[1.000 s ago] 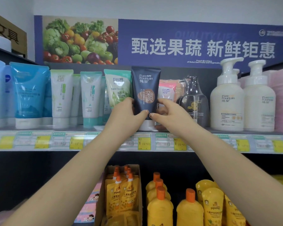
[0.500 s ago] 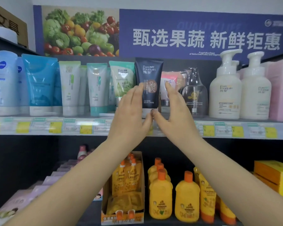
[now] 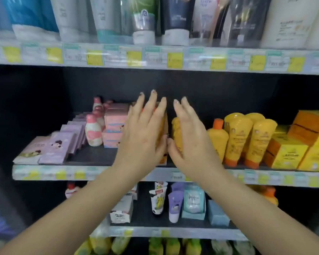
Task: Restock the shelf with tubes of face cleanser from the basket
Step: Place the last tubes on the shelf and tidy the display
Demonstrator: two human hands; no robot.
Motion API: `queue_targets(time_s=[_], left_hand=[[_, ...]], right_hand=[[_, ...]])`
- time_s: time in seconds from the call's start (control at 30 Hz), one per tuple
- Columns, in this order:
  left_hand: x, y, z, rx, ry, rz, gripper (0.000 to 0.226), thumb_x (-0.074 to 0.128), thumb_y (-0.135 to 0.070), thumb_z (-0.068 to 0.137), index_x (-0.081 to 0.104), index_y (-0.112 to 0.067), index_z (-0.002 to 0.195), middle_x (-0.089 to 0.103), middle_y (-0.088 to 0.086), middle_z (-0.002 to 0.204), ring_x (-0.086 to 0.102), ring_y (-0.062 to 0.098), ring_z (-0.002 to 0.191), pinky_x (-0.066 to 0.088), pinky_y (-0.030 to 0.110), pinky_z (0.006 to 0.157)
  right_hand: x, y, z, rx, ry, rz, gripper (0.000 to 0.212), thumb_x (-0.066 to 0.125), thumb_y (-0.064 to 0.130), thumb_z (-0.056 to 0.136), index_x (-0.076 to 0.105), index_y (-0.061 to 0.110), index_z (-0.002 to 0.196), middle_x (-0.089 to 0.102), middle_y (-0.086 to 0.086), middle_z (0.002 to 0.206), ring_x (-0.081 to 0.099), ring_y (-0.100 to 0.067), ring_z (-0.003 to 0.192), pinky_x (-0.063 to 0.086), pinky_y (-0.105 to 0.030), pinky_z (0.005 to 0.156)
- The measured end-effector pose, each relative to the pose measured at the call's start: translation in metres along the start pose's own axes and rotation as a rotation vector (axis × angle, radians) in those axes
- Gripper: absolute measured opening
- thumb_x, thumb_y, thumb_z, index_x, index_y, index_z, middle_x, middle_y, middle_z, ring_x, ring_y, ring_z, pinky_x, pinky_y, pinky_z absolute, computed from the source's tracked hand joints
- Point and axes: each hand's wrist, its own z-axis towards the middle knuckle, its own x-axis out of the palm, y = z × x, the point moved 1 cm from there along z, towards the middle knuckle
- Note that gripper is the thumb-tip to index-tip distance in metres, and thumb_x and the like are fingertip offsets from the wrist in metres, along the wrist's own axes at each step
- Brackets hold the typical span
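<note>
**Both hands empty, tube shelved above them**

Top shelf [image 3: 155, 57] carries the cleanser row; dark navy face cleanser tube [image 3: 175, 19] stands upright, cap down, long axis vertical, above and beyond both hands. Left hand [image 3: 144, 133] and right hand [image 3: 190, 137] hang side by side before the middle shelf, fingers straight, holding nothing. Basket not in view; neither hand looks nearer.

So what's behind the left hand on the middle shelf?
Behind the left hand an orange display box shows at its right edge; its contents are covered by the hand.
</note>
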Motion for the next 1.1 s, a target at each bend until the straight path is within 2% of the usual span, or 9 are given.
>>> queue_targets(time_s=[0.13,0.27,0.33,0.43,0.6,0.73,0.9,1.0,1.1], left_hand=[[0.029,0.003,-0.062,-0.034,0.116,-0.024,0.07,0.053,-0.02,0.079,0.024,-0.011,0.142,0.027,0.017,0.15,0.015,0.034,0.14,0.027,0.058,0.108],[0.051,0.003,-0.123,-0.083,0.253,0.0,0.064,0.047,-0.022,0.082,0.026,-0.01,0.141,0.031,0.019,0.149,0.02,0.036,0.137,0.028,0.054,0.109],[0.059,0.003,-0.152,-0.114,0.326,-0.002,0.067,0.054,-0.016,0.078,0.027,-0.009,0.14,0.034,0.019,0.147,0.022,0.037,0.135,0.029,0.055,0.108],[0.068,0.005,-0.192,-0.154,0.433,0.013,0.075,0.063,-0.01,0.074,0.028,-0.01,0.14,0.036,0.018,0.146,0.025,0.037,0.134,0.029,0.052,0.108],[0.081,0.004,-0.245,-0.22,0.62,0.036,0.081,0.072,-0.01,0.071,0.028,-0.009,0.139,0.036,0.017,0.146,0.028,0.036,0.132,0.031,0.052,0.108],[0.097,0.0,-0.275,-0.255,0.715,0.039,0.081,0.072,-0.012,0.07,0.029,-0.009,0.139,0.037,0.017,0.145,0.035,0.039,0.132,0.034,0.052,0.107],[0.121,-0.006,-0.3,-0.26,0.757,0.053,0.078,0.077,-0.008,0.063,0.044,-0.003,0.133,0.045,0.018,0.14,0.043,0.041,0.127,0.033,0.054,0.104],[0.137,-0.008,-0.318,-0.27,0.819,0.029,0.075,0.076,-0.006,0.062,0.049,-0.001,0.131,0.048,0.017,0.137,0.045,0.039,0.126,0.032,0.052,0.105],[0.157,-0.012,-0.348,-0.256,0.882,-0.035,0.065,0.074,-0.003,0.06,0.056,0.001,0.122,0.059,0.018,0.125,0.054,0.037,0.118,0.037,0.051,0.102]], right_hand=[[0.043,-0.008,-0.057,0.093,0.133,0.043,0.07,0.052,0.017,0.089,0.016,0.013,0.149,0.015,-0.013,0.156,0.019,-0.027,0.143,0.028,-0.048,0.113],[0.076,-0.015,-0.108,0.178,0.276,0.061,0.073,0.053,0.018,0.09,0.01,0.011,0.148,0.017,-0.009,0.155,0.014,-0.02,0.142,0.018,-0.039,0.117],[0.092,-0.02,-0.13,0.225,0.333,0.061,0.073,0.055,0.016,0.089,0.014,0.006,0.148,0.021,-0.01,0.154,0.02,-0.022,0.14,0.016,-0.035,0.115],[0.113,-0.029,-0.165,0.264,0.394,0.023,0.071,0.057,0.014,0.084,0.024,-0.001,0.145,0.031,-0.019,0.149,0.035,-0.034,0.133,0.022,-0.041,0.111],[0.142,-0.04,-0.22,0.331,0.545,-0.023,0.075,0.061,0.013,0.083,0.021,0.001,0.146,0.03,-0.019,0.149,0.032,-0.032,0.136,0.019,-0.039,0.115],[0.16,-0.046,-0.253,0.388,0.659,-0.01,0.075,0.06,0.012,0.084,0.02,0.002,0.147,0.028,-0.02,0.15,0.031,-0.034,0.137,0.021,-0.045,0.116],[0.174,-0.053,-0.282,0.421,0.745,-0.025,0.077,0.06,0.013,0.084,0.017,0.003,0.147,0.025,-0.019,0.152,0.029,-0.032,0.137,0.02,-0.047,0.115],[0.179,-0.058,-0.295,0.448,0.765,-0.024,0.076,0.063,0.01,0.081,0.024,-0.001,0.145,0.029,-0.022,0.149,0.033,-0.034,0.136,0.021,-0.048,0.115],[0.182,-0.066,-0.308,0.488,0.756,-0.013,0.076,0.065,0.006,0.078,0.028,-0.002,0.143,0.032,-0.025,0.146,0.035,-0.036,0.134,0.016,-0.044,0.113]])
